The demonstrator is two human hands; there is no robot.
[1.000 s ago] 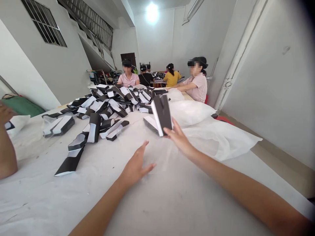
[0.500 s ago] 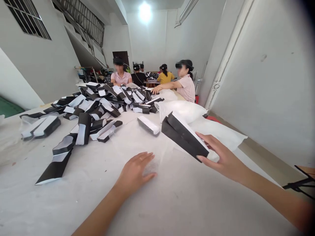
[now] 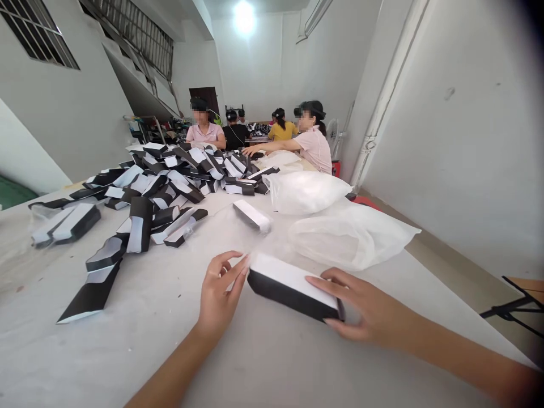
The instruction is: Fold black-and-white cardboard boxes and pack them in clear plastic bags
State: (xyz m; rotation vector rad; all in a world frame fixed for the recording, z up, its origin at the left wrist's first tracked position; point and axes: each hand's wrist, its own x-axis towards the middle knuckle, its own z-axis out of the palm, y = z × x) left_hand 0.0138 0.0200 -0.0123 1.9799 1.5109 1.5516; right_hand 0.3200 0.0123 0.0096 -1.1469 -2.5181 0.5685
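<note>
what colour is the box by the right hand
The box is black on its long side and white on top, shown best in the head view.

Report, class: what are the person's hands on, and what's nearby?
Right hand gripping folded black-and-white card box; left hand at its other end. Loose box ahead, untouched.

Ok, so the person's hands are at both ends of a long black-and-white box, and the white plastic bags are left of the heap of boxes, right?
Not quite: the head view shows the white plastic bags lie right of the heap of black-and-white boxes, not left. The left hand and right hand are at the ends of the long black-and-white box, as you said.
</note>
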